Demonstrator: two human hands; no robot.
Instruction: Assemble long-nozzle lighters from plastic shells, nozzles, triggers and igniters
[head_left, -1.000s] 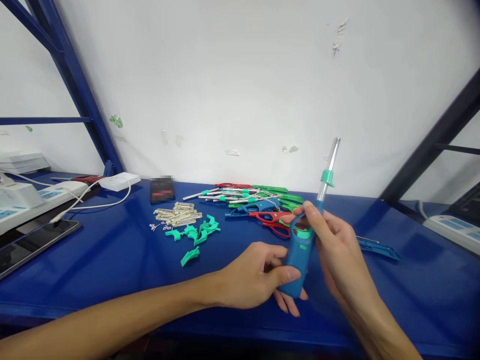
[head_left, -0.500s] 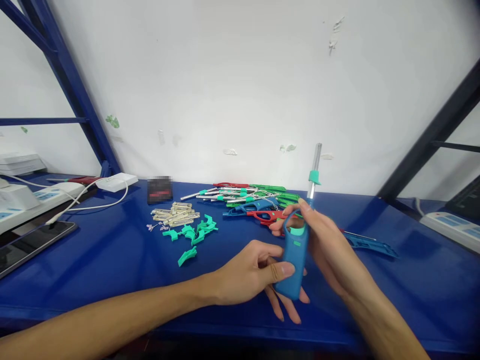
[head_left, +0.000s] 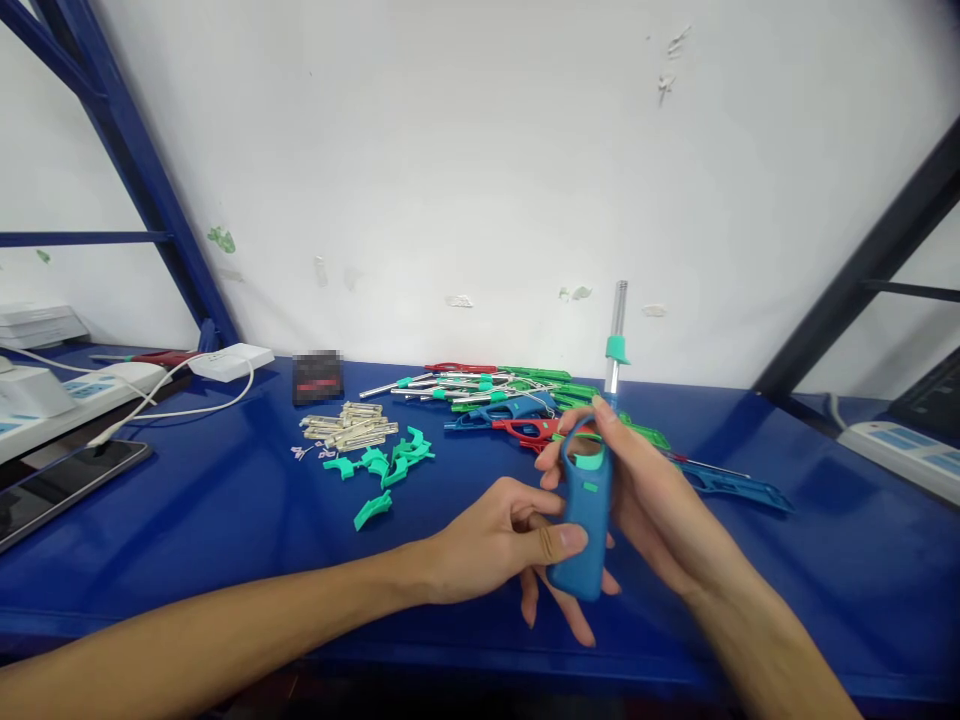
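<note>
Between my two hands a blue long-nosed gas lighter [head_left: 583, 520] stands nearly upright, its metal tube [head_left: 617, 320] pointing up. A teal collar sits partway along the tube, and a teal trigger [head_left: 589, 458] shows inside the handle's loop. My left hand [head_left: 517, 550] pinches the lower handle, thumb on the front face and the other fingers behind it. My right hand [head_left: 637, 480] is closed around the upper handle near the base of the tube. Part of its fingers is hidden behind the lighter.
Loose teal triggers [head_left: 386, 463] and a heap of pale slim parts [head_left: 352, 428] lie on the blue table [head_left: 285, 560]. Behind my hands is a pile of lighter shells and metal tubes [head_left: 480, 385]. A phone [head_left: 75, 490] and white power strip [head_left: 82, 400] are at left.
The lighter's tube has tipped a little to the left and is closer to vertical. Both hands keep their grip on the handle.
</note>
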